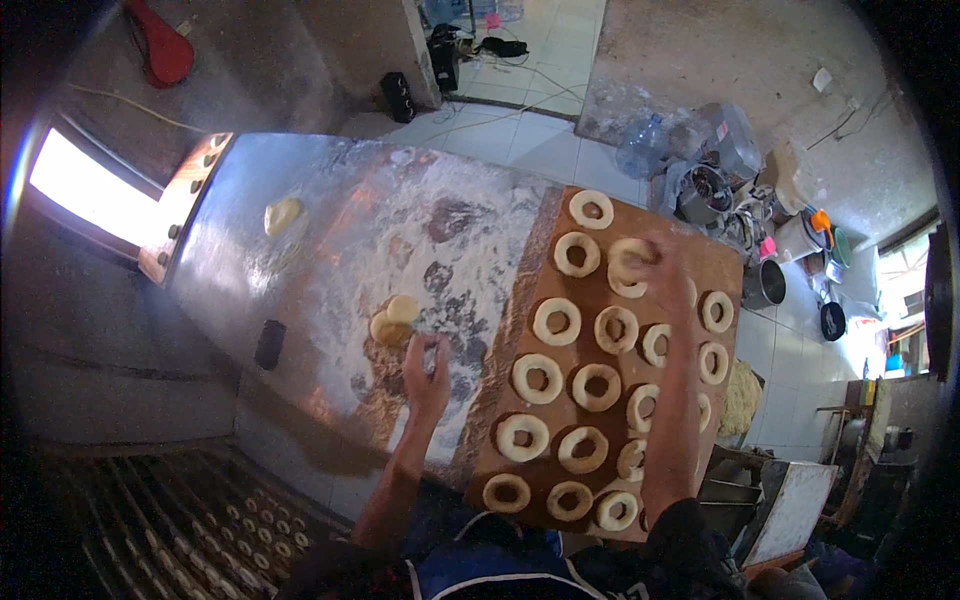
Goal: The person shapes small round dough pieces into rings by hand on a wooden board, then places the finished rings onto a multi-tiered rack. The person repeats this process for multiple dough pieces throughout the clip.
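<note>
Rows of pale dough rings (596, 387) lie on a brown board (508, 415) at the right of the floured metal table. My right hand (664, 262) reaches to the far part of this board, over a dough ring (628, 270). Motion smears its fingers, so their grip does not show. Over the flour, my left hand (428, 378) has its fingers curled together; what they hold, if anything, I cannot make out. Just beyond it sit small round dough pieces (396, 320), touching each other. My right forearm covers some rings in the right-hand columns.
A flattened dough lump (283, 216) lies at the table's far left. White flour (470, 215) coats the middle. Pots (764, 284), a clear water jug (643, 145) and other containers crowd the floor beyond the board. At lower left, a slatted rack (170, 530) bears more rings.
</note>
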{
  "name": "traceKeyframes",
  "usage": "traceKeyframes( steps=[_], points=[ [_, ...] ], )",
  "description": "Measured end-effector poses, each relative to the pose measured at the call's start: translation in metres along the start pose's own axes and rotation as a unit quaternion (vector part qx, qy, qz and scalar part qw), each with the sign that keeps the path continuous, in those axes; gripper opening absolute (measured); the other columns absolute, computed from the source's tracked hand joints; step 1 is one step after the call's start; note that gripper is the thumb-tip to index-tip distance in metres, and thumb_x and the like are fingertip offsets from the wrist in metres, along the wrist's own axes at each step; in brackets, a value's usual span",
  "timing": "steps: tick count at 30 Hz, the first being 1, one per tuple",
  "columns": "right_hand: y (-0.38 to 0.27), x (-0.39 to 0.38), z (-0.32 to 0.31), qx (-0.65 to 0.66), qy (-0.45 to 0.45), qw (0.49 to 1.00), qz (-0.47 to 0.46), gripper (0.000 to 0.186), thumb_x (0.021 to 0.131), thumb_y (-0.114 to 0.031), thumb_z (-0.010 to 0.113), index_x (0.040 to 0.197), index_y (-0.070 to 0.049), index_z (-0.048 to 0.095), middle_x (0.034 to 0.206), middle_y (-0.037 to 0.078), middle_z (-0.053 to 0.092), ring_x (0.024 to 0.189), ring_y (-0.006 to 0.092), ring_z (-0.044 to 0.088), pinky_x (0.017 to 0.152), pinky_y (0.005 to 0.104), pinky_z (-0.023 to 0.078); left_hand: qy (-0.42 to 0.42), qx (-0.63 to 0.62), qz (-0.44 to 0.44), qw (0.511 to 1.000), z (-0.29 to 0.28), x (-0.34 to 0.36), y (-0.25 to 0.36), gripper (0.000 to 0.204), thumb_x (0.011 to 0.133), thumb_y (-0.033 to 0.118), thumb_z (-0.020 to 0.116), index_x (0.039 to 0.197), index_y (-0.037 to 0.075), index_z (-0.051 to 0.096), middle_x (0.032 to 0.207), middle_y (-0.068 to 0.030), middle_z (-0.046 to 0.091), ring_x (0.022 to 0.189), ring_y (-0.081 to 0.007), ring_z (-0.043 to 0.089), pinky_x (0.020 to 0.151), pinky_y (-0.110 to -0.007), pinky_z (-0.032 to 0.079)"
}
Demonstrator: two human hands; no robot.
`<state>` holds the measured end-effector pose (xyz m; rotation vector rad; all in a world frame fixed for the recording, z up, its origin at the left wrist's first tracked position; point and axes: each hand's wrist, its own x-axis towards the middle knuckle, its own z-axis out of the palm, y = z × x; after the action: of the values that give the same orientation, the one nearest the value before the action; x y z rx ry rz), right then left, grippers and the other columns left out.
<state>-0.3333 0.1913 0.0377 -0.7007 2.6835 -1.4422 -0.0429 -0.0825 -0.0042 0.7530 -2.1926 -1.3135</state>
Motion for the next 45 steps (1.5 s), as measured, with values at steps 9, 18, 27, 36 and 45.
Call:
traceKeyframes(
  steps=[9, 18, 27, 36, 45],
  points=[
    [-0.088, 0.014, 0.246, -0.252, -0.175, 0.951, -0.028, 0.028, 0.072, -0.014, 0.076, 0.091, -0.005, 0.058, 0.094, 0.014, 0.062, 0.091, 0.0290, 0.060, 0.078, 0.0449, 0.049, 0.056, -0.005, -0.017, 0.998, -0.117, -0.063, -0.061, 0.016, 0.092, 0.014, 0.056, 0.098, 0.000, 0.060, 0.089, -0.0129, 0.061, 0.084, -0.0238, 0.060, 0.077, -0.036, 0.046],
    [-0.146, -0.074, 0.246, 0.162, -0.140, 0.975, 0.051, 0.024, 0.076, -0.001, 0.071, 0.093, -0.004, 0.054, 0.079, 0.007, 0.060, 0.077, 0.0171, 0.061, 0.068, 0.0329, 0.053, -0.005, -0.119, 0.019, 0.993, -0.116, -0.018, -0.042, 0.026, 0.094, 0.019, 0.059, 0.108, -0.003, 0.060, 0.095, -0.0133, 0.063, 0.091, -0.0241, 0.061, 0.083, -0.038, 0.048],
    [-0.261, -0.191, 0.269, 0.186, -0.066, 0.980, 0.033, 0.030, 0.078, 0.002, 0.066, 0.106, 0.001, 0.054, 0.090, 0.013, 0.067, 0.085, 0.0173, 0.066, 0.075, 0.0324, 0.055, -0.092, -0.230, 0.039, 0.968, -0.164, -0.008, -0.031, 0.025, 0.093, 0.019, 0.063, 0.108, -0.001, 0.061, 0.090, -0.0076, 0.065, 0.080, -0.0134, 0.060, 0.069, -0.030, 0.050],
    [-0.302, -0.204, 0.281, 0.325, -0.148, 0.929, 0.098, 0.056, 0.080, -0.001, 0.063, 0.131, -0.004, 0.038, 0.099, 0.016, 0.064, 0.089, 0.0194, 0.065, 0.077, 0.0318, 0.055, -0.188, -0.441, -0.091, 0.873, -0.183, 0.000, -0.051, 0.031, 0.094, 0.006, 0.057, 0.124, 0.002, 0.052, 0.102, -0.0108, 0.062, 0.089, -0.0165, 0.062, 0.074, -0.030, 0.052],
    [-0.272, -0.194, 0.307, 0.325, -0.028, 0.915, 0.235, 0.051, 0.100, -0.047, 0.037, 0.115, 0.000, 0.051, 0.099, 0.015, 0.062, 0.092, 0.0226, 0.064, 0.084, 0.0346, 0.051, -0.191, -0.562, -0.073, 0.802, -0.177, 0.002, -0.055, 0.054, 0.076, 0.002, 0.050, 0.129, 0.004, 0.040, 0.104, -0.0081, 0.057, 0.095, -0.0213, 0.062, 0.085, -0.032, 0.052]
  ],
)
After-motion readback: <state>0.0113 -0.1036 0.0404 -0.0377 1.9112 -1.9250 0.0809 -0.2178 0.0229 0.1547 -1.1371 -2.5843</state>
